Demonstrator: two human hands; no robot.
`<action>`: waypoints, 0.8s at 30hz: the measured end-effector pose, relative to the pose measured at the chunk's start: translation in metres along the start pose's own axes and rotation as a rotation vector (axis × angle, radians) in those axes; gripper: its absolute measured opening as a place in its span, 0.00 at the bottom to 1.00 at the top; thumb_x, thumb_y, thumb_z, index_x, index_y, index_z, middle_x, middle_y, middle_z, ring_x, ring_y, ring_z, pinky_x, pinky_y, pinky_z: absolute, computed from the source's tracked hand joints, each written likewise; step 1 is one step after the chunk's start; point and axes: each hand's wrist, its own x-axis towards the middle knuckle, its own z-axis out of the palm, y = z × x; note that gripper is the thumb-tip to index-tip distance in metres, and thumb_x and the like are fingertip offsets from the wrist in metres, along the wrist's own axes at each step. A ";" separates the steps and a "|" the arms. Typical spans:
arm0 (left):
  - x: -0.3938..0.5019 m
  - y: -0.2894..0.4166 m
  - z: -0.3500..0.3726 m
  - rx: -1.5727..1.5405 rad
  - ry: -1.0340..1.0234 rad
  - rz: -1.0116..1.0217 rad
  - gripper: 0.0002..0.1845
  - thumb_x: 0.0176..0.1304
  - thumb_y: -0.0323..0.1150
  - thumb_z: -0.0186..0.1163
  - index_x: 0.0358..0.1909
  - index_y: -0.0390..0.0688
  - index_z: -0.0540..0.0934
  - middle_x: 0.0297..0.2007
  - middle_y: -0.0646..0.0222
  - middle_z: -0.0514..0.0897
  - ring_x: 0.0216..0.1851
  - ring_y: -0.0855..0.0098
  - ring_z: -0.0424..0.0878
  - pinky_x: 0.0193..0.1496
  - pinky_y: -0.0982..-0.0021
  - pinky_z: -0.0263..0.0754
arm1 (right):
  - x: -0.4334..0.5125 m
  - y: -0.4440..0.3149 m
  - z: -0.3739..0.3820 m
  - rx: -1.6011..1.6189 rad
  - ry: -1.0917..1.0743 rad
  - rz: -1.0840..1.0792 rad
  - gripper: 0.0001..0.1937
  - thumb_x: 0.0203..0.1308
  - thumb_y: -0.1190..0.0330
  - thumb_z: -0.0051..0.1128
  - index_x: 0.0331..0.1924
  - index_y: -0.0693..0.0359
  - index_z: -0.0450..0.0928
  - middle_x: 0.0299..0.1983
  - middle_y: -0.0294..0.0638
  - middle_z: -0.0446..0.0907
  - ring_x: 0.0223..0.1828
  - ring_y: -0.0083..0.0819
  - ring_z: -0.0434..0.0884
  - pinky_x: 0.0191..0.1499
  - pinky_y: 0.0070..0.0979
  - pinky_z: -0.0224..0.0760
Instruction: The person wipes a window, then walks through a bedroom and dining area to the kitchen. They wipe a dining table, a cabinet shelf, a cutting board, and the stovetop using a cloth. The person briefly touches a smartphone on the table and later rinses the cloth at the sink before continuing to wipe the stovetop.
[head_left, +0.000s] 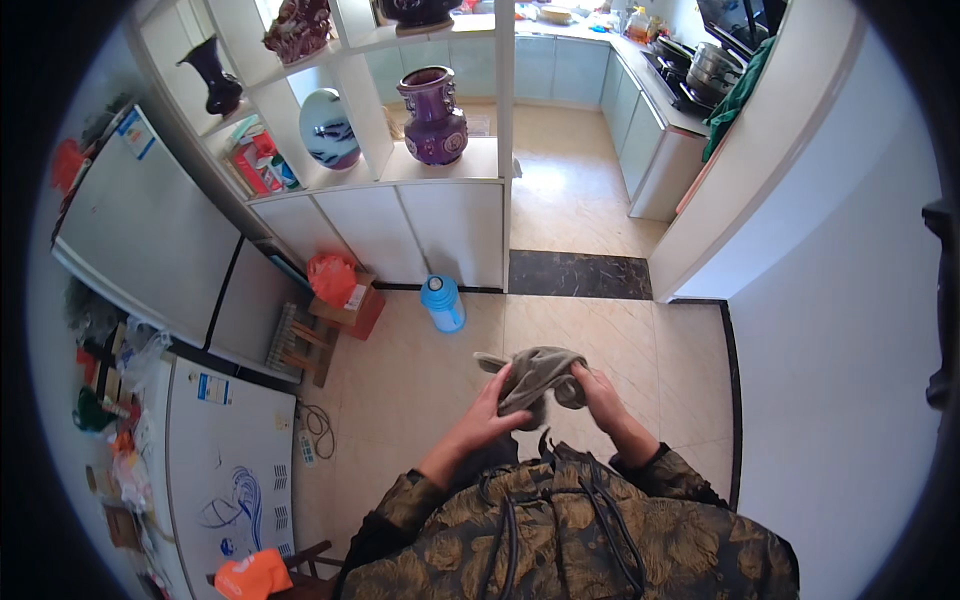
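Note:
A bunched grey-brown cloth is held up in front of my body, above the tiled floor. My left hand grips its left side, thumb towards me and fingers along the far edge. On the opposite side, my right hand pinches the fabric near its upper right fold. One narrow end of the cloth sticks out to the left past my left fingers, and a rolled part hangs beside my right fingers. The folds hide whether anything lies inside. My patterned jacket with dark drawstrings fills the view below.
A blue plastic water jug stands on the floor by the white shelf partition, which bears a purple vase. Left are a cardboard box with a red bag, a refrigerator and a white freezer. A wall rises right.

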 end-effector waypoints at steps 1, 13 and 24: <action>0.027 -0.005 -0.012 -0.019 -0.066 -0.012 0.39 0.65 0.42 0.73 0.74 0.40 0.68 0.69 0.55 0.73 0.66 0.63 0.75 0.68 0.61 0.72 | 0.020 -0.015 0.021 0.084 -0.046 0.006 0.25 0.81 0.53 0.45 0.55 0.70 0.83 0.49 0.39 0.86 0.51 0.23 0.81 0.57 0.24 0.73; 0.217 -0.122 -0.180 -0.070 -0.199 -0.236 0.23 0.62 0.34 0.71 0.59 0.39 0.82 0.49 0.61 0.88 0.49 0.67 0.85 0.55 0.63 0.79 | 0.247 -0.199 0.095 0.645 -0.166 -0.250 0.25 0.83 0.54 0.37 0.54 0.69 0.80 0.47 0.44 0.87 0.46 0.33 0.87 0.50 0.28 0.81; 0.412 -0.065 -0.262 -1.092 0.005 -0.482 0.16 0.73 0.34 0.59 0.57 0.36 0.75 0.41 0.58 0.84 0.35 0.63 0.86 0.41 0.60 0.85 | 0.494 -0.213 0.080 -0.316 0.341 -0.427 0.23 0.70 0.66 0.60 0.63 0.73 0.74 0.61 0.58 0.79 0.63 0.49 0.79 0.67 0.39 0.68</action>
